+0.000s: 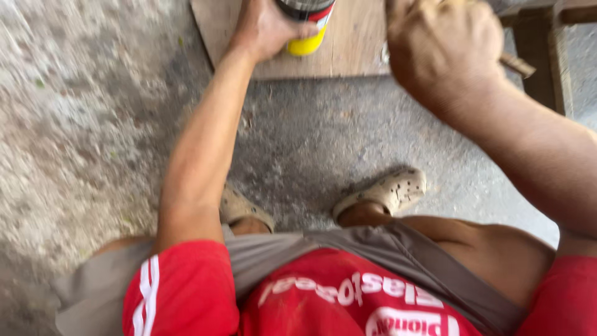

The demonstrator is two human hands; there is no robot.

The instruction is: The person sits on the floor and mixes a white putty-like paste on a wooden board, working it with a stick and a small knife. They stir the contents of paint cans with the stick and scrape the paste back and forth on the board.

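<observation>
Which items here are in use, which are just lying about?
In use:
left hand gripping can
right hand closed on stick-like tool
board beneath both

Lying about:
wooden frame at right

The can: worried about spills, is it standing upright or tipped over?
Upright: the can stands on its yellow base on the board, left hand wrapped around it.

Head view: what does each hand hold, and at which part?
Left hand grips the can around its side. Right hand is closed on a wooden stick; where exactly is hidden.
</observation>
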